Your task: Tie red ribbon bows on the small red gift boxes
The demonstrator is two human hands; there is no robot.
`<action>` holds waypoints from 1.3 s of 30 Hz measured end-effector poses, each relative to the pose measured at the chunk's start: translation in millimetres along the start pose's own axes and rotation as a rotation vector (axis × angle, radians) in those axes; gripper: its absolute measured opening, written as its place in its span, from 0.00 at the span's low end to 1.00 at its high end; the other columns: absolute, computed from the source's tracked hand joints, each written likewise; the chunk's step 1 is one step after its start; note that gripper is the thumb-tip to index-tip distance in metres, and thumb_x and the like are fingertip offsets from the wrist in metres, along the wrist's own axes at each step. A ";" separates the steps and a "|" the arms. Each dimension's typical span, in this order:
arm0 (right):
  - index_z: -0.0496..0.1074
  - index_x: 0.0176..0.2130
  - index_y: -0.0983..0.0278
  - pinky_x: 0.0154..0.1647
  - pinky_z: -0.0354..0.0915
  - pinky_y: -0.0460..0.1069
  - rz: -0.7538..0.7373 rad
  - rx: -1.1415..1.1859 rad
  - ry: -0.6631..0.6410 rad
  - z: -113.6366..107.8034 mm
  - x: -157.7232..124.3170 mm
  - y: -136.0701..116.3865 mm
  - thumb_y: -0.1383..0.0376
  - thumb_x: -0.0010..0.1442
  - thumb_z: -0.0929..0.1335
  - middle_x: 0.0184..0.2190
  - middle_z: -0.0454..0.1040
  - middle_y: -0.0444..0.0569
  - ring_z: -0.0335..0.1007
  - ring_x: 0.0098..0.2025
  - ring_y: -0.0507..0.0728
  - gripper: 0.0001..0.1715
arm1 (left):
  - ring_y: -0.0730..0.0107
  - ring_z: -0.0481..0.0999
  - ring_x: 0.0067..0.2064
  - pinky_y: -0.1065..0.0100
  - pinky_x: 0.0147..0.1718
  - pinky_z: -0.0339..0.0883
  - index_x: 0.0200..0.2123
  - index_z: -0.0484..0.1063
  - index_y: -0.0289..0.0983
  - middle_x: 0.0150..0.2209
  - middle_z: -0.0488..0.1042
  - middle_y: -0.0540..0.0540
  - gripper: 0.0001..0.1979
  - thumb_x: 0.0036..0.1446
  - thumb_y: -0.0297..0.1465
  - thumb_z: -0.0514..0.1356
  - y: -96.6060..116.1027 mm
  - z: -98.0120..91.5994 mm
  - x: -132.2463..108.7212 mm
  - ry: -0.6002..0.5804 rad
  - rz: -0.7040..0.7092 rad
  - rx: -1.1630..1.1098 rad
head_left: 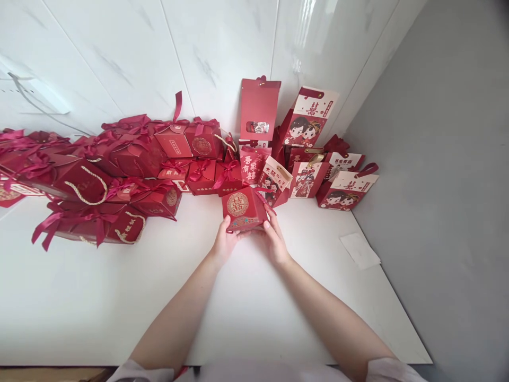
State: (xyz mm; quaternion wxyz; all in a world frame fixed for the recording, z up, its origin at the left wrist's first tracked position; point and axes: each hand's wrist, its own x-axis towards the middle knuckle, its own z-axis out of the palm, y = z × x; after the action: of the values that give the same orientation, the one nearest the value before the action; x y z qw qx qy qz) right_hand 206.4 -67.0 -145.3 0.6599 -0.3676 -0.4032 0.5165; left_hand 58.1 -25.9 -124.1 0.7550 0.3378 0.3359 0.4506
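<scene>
A red gift box [243,208] with a round gold emblem on one face is held between my two hands, just in front of the stacked boxes. My left hand [226,240] grips its lower left corner, the thumb on the near face and the fingers underneath. On the other side, my right hand [276,239] closes on its right end, near a red ribbon. Behind it stands a small red and white box [274,180] with cartoon figures. Whether the held box touches the table cannot be seen.
A long pile of red boxes [135,154] with ribbons and rope handles runs along the tiled wall to the left. Taller wedding boxes [310,119] stand at the back right. A white paper [360,250] lies near the table's [254,318] right edge, beside a grey wall [449,185].
</scene>
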 end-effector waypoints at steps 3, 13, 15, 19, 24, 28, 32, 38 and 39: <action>0.53 0.68 0.54 0.55 0.70 0.64 0.027 0.011 -0.029 -1.4 2.2 2.7 0.53 0.64 0.69 0.54 0.75 0.52 0.74 0.53 0.65 0.40 | 0.49 0.76 0.54 0.49 0.54 0.69 0.56 0.70 0.36 0.54 0.77 0.36 0.33 0.60 0.55 0.52 7.0 0.7 -0.1 0.024 -0.068 -0.076; 0.53 0.69 0.55 0.49 0.73 0.61 0.026 -0.035 -0.001 -4.4 1.9 6.5 0.55 0.63 0.69 0.38 0.77 0.47 0.78 0.39 0.60 0.41 | 0.48 0.80 0.49 0.52 0.50 0.71 0.57 0.70 0.35 0.53 0.78 0.34 0.40 0.58 0.60 0.49 9.4 -2.9 -0.1 -0.047 -0.149 -0.113; 0.52 0.70 0.55 0.50 0.72 0.59 0.019 -0.042 0.018 -3.5 0.0 5.7 0.53 0.66 0.67 0.39 0.76 0.47 0.76 0.39 0.59 0.40 | 0.47 0.81 0.48 0.52 0.49 0.71 0.56 0.72 0.33 0.50 0.79 0.34 0.42 0.56 0.62 0.49 6.0 -1.9 -3.2 -0.102 -0.179 -0.146; 0.56 0.67 0.55 0.55 0.70 0.59 0.029 -0.015 0.013 -2.1 -3.3 3.8 0.50 0.67 0.65 0.49 0.74 0.49 0.74 0.47 0.60 0.35 | 0.45 0.79 0.51 0.53 0.49 0.72 0.53 0.74 0.32 0.48 0.79 0.34 0.45 0.54 0.65 0.46 1.7 4.7 -9.8 -0.145 -0.217 -0.296; 0.65 0.59 0.58 0.59 0.67 0.60 0.082 0.010 -0.038 -1.4 -2.5 2.6 0.49 0.65 0.66 0.50 0.75 0.50 0.73 0.52 0.62 0.28 | 0.47 0.75 0.57 0.53 0.53 0.70 0.53 0.73 0.34 0.52 0.77 0.35 0.46 0.55 0.66 0.43 3.1 9.6 -12.1 -0.102 -0.184 -0.353; 0.72 0.49 0.61 0.59 0.66 0.59 0.087 -0.008 -0.048 -1.0 -1.4 0.6 0.48 0.65 0.67 0.49 0.77 0.50 0.73 0.52 0.62 0.22 | 0.50 0.75 0.57 0.56 0.52 0.71 0.54 0.72 0.35 0.52 0.77 0.37 0.45 0.54 0.66 0.44 3.0 7.8 -12.7 -0.109 -0.199 -0.406; 0.73 0.47 0.61 0.58 0.67 0.59 0.096 0.008 -0.060 -0.9 -1.9 -2.0 0.48 0.65 0.67 0.46 0.78 0.50 0.74 0.50 0.62 0.21 | 0.51 0.74 0.58 0.58 0.52 0.70 0.53 0.72 0.34 0.52 0.77 0.37 0.47 0.53 0.68 0.43 2.6 6.5 -13.9 -0.145 -0.217 -0.454; 0.73 0.48 0.60 0.57 0.67 0.56 0.116 0.046 -0.058 -0.5 -2.0 -1.9 0.49 0.65 0.68 0.48 0.78 0.49 0.74 0.51 0.60 0.20 | 0.52 0.77 0.53 0.56 0.51 0.71 0.52 0.71 0.30 0.44 0.79 0.36 0.43 0.56 0.63 0.47 5.8 7.6 -14.6 -0.187 -0.260 -0.568; 0.74 0.48 0.60 0.57 0.67 0.56 0.118 0.054 -0.059 -0.6 -2.0 -1.7 0.50 0.65 0.68 0.48 0.78 0.49 0.74 0.51 0.60 0.20 | 0.51 0.77 0.52 0.56 0.51 0.71 0.51 0.71 0.29 0.43 0.79 0.36 0.42 0.57 0.62 0.48 6.2 7.5 -14.4 -0.188 -0.267 -0.584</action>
State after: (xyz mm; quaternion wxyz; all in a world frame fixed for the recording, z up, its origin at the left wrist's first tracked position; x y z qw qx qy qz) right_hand 207.3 -69.4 -144.4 0.6257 -0.3575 -0.3859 0.5759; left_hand 56.1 -38.2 -112.0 0.9001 0.1003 0.1626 0.3915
